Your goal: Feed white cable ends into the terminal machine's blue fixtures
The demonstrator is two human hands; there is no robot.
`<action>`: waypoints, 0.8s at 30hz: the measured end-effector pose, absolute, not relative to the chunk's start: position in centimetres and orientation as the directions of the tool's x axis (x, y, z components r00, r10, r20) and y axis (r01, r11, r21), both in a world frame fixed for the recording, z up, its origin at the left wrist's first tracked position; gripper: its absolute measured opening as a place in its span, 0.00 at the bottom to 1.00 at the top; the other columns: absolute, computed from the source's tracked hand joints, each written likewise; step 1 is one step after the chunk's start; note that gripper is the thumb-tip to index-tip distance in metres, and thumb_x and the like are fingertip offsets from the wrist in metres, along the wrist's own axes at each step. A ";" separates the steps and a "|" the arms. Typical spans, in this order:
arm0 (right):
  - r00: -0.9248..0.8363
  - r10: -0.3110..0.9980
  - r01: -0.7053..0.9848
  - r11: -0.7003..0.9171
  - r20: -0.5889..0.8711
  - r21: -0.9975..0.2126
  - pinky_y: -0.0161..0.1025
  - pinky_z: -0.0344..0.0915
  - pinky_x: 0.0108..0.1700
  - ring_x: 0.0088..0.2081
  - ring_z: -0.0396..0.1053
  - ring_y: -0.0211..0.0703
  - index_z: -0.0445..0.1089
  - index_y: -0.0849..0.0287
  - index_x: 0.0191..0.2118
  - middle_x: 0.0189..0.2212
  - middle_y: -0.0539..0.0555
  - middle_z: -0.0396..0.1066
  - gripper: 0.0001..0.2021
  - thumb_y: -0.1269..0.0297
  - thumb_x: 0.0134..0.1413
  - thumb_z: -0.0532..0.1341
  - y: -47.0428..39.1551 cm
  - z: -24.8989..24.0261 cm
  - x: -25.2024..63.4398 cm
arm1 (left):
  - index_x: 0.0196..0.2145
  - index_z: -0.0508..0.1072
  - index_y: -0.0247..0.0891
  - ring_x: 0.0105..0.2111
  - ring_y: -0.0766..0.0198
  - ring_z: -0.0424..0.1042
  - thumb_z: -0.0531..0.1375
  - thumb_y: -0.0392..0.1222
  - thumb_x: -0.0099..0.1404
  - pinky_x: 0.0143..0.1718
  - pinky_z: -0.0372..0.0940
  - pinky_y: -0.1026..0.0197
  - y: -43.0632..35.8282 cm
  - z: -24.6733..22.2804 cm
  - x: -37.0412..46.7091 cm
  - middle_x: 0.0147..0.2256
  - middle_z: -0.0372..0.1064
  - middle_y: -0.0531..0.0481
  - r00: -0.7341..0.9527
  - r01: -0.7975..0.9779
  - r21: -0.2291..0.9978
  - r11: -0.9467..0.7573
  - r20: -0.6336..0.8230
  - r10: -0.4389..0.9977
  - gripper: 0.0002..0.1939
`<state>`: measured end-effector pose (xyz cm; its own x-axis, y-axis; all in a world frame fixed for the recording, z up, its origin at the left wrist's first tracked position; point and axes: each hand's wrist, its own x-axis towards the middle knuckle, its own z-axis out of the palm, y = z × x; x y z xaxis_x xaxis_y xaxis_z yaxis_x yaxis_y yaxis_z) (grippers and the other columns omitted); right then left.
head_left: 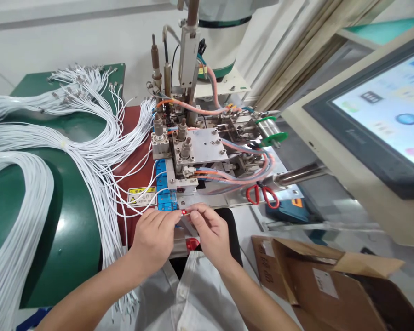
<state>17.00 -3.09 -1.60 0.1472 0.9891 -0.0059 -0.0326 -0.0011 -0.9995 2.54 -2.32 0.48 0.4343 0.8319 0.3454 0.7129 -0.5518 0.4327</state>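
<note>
My left hand (157, 233) is closed in a pinch at the front edge of a benchtop machine (202, 146). A white cable (135, 214) runs from the bundle to this hand; its end is hidden by the fingers. Facing it, my right hand (211, 231) pinches thumb against forefinger, with the fingertips almost touching the left ones. A small red glowing spot (184, 212) shows between the two hands; what it lies on is too small to tell. Just beyond the left fingers are the machine's blue slotted blocks (163, 184), with several white cables lying across them.
Large bundles of white cables (65, 145) cover the green table (67, 257) at left. A wire spool (271, 131) sits on the machine's right, above red-handled scissors (262, 195). A touchscreen (389, 110) juts in at right, over an open cardboard box (331, 289).
</note>
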 end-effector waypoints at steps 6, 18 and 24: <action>0.129 0.985 0.026 0.112 0.115 -0.993 0.36 0.64 0.33 0.31 0.66 0.39 0.70 0.57 0.29 0.27 0.52 0.68 0.03 0.67 0.50 0.59 -2.9 -1.7 16.7 | 0.34 0.70 0.38 0.26 0.66 0.68 0.48 0.40 0.66 0.31 0.64 0.63 -2.1 0.6 2.7 0.25 0.69 0.52 0.273 0.579 0.799 -0.164 0.000 0.962 0.11; 0.219 0.975 -0.032 0.055 0.047 -0.998 0.36 0.64 0.31 0.27 0.65 0.37 0.66 0.59 0.24 0.24 0.50 0.65 0.05 0.69 0.50 0.58 -2.7 -1.5 14.9 | 0.31 0.68 0.37 0.27 0.68 0.67 0.49 0.39 0.65 0.31 0.63 0.66 -2.1 0.6 2.9 0.26 0.68 0.53 0.184 0.460 0.887 -0.041 -0.050 0.982 0.09; 0.205 0.940 0.170 0.239 0.271 -0.956 0.37 0.63 0.32 0.29 0.65 0.38 0.66 0.58 0.27 0.25 0.51 0.65 0.04 0.72 0.49 0.57 -2.7 -1.6 15.0 | 0.34 0.70 0.37 0.29 0.67 0.68 0.51 0.40 0.64 0.32 0.63 0.66 -2.2 0.2 2.9 0.29 0.70 0.52 0.144 0.493 0.869 -0.036 -0.041 0.989 0.09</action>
